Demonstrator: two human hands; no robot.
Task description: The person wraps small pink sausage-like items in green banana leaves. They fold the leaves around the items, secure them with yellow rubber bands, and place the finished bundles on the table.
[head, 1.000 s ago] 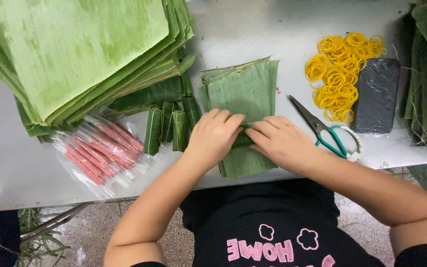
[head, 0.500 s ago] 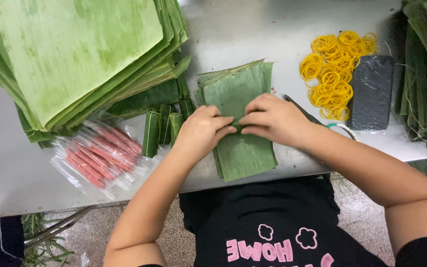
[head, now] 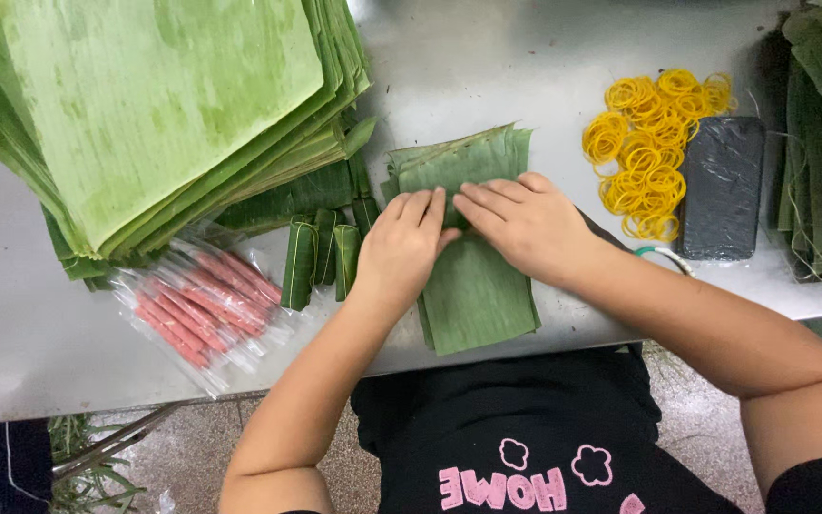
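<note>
Both hands flat on the small stack of cut green banana-leaf sheets, near table edge, centre. Left hand and right hand press the fold with fingers extended, nothing clasped. Mid-wrap, I'd judge; next needs tight rolling toward the finished green leaf rolls on the left.

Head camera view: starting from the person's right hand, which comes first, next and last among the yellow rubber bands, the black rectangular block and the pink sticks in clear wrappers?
From the right hand:
1. Pile of yellow rubber bands, just beyond it toward the table's right side.
2. Black rectangular block, further right, beside the bands.
3. Pink sticks in clear plastic wrappers, far across on the left, past the left hand.
</note>
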